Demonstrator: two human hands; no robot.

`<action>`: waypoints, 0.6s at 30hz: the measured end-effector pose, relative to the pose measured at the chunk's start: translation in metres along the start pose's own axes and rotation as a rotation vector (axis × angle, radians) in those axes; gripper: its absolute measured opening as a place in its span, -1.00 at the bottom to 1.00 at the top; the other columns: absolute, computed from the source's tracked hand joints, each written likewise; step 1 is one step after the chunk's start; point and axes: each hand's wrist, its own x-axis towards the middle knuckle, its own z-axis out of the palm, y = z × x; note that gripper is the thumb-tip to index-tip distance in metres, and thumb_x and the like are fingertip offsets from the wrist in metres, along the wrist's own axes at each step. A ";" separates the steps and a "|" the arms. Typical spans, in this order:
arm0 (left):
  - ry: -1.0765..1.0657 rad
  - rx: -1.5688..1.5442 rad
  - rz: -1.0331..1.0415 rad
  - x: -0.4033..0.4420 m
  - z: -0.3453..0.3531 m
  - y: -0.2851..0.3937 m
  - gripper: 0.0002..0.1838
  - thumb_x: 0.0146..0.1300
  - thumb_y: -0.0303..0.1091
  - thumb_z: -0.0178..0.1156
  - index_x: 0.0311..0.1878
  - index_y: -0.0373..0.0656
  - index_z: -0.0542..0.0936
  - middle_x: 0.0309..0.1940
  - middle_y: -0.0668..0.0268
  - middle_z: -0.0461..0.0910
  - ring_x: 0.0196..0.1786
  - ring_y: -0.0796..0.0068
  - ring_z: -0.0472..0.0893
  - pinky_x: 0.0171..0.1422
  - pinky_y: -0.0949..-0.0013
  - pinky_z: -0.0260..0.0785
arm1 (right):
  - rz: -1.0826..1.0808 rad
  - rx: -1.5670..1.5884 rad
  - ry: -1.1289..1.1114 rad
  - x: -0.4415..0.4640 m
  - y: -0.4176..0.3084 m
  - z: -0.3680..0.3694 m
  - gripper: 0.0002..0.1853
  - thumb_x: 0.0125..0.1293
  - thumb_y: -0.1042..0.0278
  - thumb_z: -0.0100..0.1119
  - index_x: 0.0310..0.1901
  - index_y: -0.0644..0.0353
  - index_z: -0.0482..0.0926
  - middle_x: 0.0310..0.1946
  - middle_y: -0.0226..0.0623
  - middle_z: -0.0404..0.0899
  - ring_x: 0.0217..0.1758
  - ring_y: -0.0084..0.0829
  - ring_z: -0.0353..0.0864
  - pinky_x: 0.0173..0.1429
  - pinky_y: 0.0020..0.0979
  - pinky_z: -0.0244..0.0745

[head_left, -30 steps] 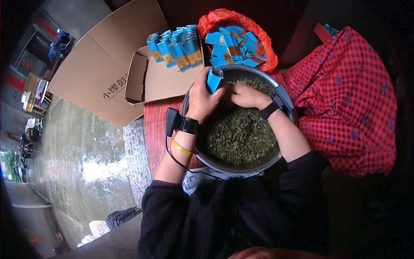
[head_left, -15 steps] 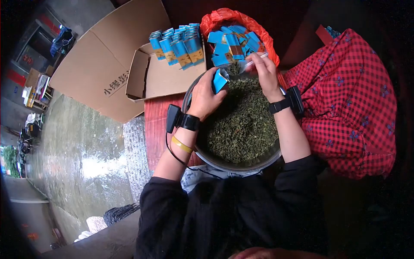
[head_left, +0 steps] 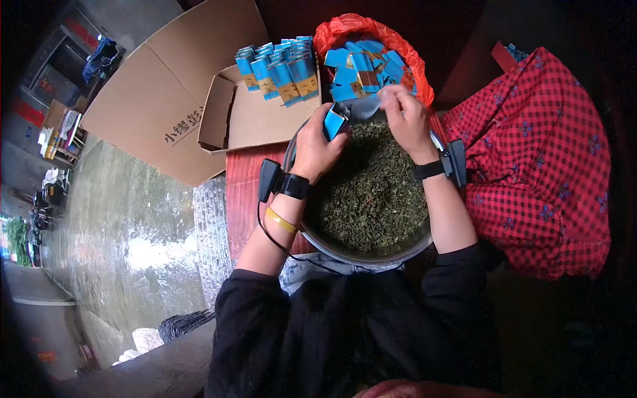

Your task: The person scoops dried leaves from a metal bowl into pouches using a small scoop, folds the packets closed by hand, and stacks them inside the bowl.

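My left hand (head_left: 317, 147) is closed round a small blue packet (head_left: 335, 124) whose open top faces up, over the left rim of a large metal basin (head_left: 371, 257). Dried green leaves (head_left: 375, 199) fill the basin. Above its far right part, my right hand (head_left: 410, 121) pinches the handle of a clear scoop (head_left: 366, 107). The scoop's bowl is beside the packet's mouth; what lies in it is too blurred to tell.
An open cardboard tray (head_left: 255, 126) holds rows of upright blue packets (head_left: 285, 69). Behind the basin, a red plastic bag (head_left: 415, 63) contains flat blue packets (head_left: 363, 66). Red checked cloth (head_left: 531, 159) lies at right; a large cardboard flap (head_left: 166, 86) stands at left.
My right hand has risen out of the leaves, bringing the scoop up beside the packet. My left hand stays nearly in place, still holding the packet.
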 end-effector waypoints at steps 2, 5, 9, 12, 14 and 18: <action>0.069 -0.025 0.013 0.000 0.002 0.000 -0.42 -0.02 -0.33 0.30 0.14 -0.18 0.42 -0.12 -0.07 0.57 -0.02 -0.11 0.55 0.04 0.11 0.42 | 0.090 -0.199 -0.375 -0.009 0.010 0.005 -0.82 0.33 0.31 0.03 -0.23 0.25 0.52 -0.40 0.00 0.58 -0.33 -0.04 0.61 -0.25 -0.25 0.50; 0.063 -0.022 0.022 0.000 0.002 0.000 -0.45 0.02 -0.36 0.30 0.12 -0.25 0.44 -0.09 -0.04 0.58 0.02 0.02 0.59 0.09 0.22 0.41 | 0.247 -0.349 -1.011 -0.027 0.008 0.027 -0.71 0.08 0.28 0.00 -0.33 0.36 0.57 -0.31 0.17 0.57 -0.18 0.14 0.58 -0.04 0.02 0.48; 0.043 -0.050 0.000 0.001 0.002 0.000 -0.44 -0.02 -0.38 0.28 0.12 -0.19 0.42 -0.11 -0.08 0.56 -0.02 -0.11 0.55 0.04 0.11 0.42 | 0.274 -0.329 -1.025 -0.033 0.008 0.034 -0.70 0.10 0.27 0.00 -0.35 0.39 0.56 -0.29 0.19 0.57 -0.17 0.15 0.57 -0.04 0.03 0.46; 0.048 -0.040 0.043 0.000 0.001 -0.003 -0.45 -0.02 -0.41 0.25 0.12 -0.19 0.42 -0.10 -0.09 0.56 -0.01 -0.12 0.55 0.05 0.11 0.42 | 0.479 0.016 -0.939 -0.029 0.020 0.030 -0.70 0.22 0.25 0.01 -0.34 0.38 0.54 -0.44 0.00 0.63 -0.34 -0.09 0.66 -0.19 -0.15 0.52; 0.014 -0.011 0.023 0.000 0.001 0.000 -0.44 -0.02 -0.43 0.22 0.14 -0.18 0.41 -0.09 -0.09 0.56 0.01 -0.12 0.54 0.08 0.10 0.41 | 0.493 0.241 -0.805 -0.019 0.022 0.019 -0.75 0.29 0.27 0.03 -0.35 0.32 0.53 -0.54 -0.23 0.61 -0.46 -0.42 0.63 -0.31 -0.35 0.51; -0.036 -0.022 -0.008 -0.002 0.000 0.002 -0.42 -0.03 -0.43 0.23 0.16 -0.17 0.40 -0.07 -0.10 0.55 0.04 -0.12 0.53 0.10 0.09 0.40 | 0.514 0.523 -0.527 0.002 0.016 -0.005 -0.74 0.41 0.26 -0.03 -0.35 0.24 0.52 -0.55 -0.45 0.47 -0.53 -0.64 0.46 -0.37 -0.55 0.37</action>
